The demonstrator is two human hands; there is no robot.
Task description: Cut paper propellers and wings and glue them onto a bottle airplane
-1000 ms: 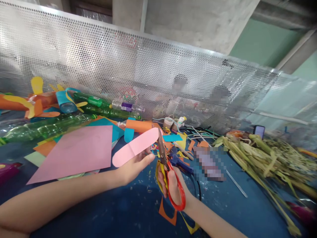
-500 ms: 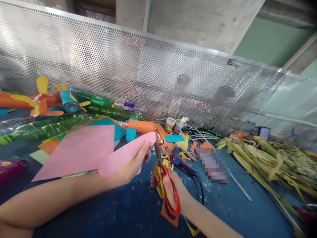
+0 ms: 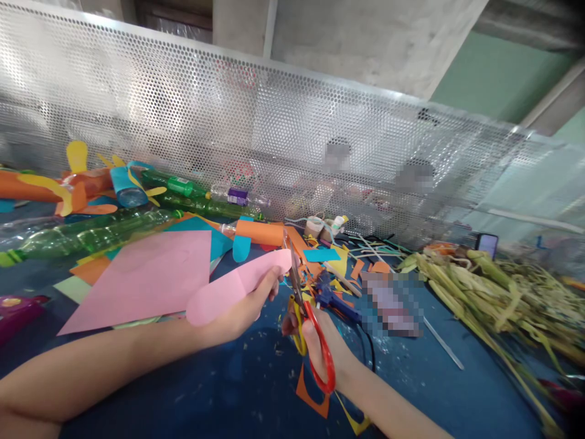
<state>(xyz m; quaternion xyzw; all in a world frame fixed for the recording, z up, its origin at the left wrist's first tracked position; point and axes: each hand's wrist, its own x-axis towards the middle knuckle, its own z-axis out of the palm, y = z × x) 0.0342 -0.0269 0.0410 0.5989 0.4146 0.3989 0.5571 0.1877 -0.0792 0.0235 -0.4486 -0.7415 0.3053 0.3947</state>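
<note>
With thumb uppermost, a person's left hand holds a pinch, its bare left forearm extending back to the hand's left. Just lower and to its right, the right hand grips with fingers curled, the right forearm slanting down and away rightward.

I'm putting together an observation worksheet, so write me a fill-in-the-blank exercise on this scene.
1. The right hand holds scissors with one yellow handle loop and one ____ loop.
2. The left hand holds a long, rounded paper piece coloured ____.
3. The glue gun lying beyond the right hand is ____.

Missing words: red; pink; blue.
</note>
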